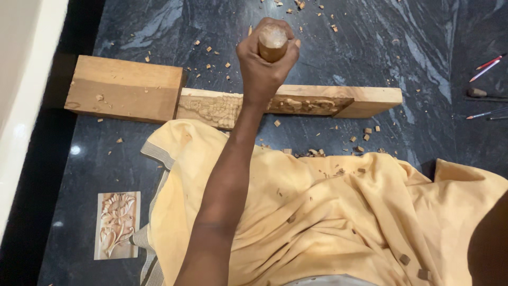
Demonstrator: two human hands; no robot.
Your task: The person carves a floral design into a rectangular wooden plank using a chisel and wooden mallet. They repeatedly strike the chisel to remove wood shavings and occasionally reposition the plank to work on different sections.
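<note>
My left hand [263, 71] is raised over a long wooden plank [370, 99] and is shut around a round wooden tool handle [272, 42], seen end-on. The tool's lower part is hidden by the fist. The plank lies across the dark stone floor, and a relief carving [211, 108] runs along its near face right below the hand. My right hand is out of sight; only a dark shape [489, 238], perhaps that arm, shows at the lower right edge.
A thick wooden block [124, 87] sits on the plank's left end. Yellow cloth [328, 212] covers my lap. A small carved flower panel [117, 225] lies at lower left. Pencils and slim tools [484, 63] rest at far right. Wood chips [317, 152] are scattered about.
</note>
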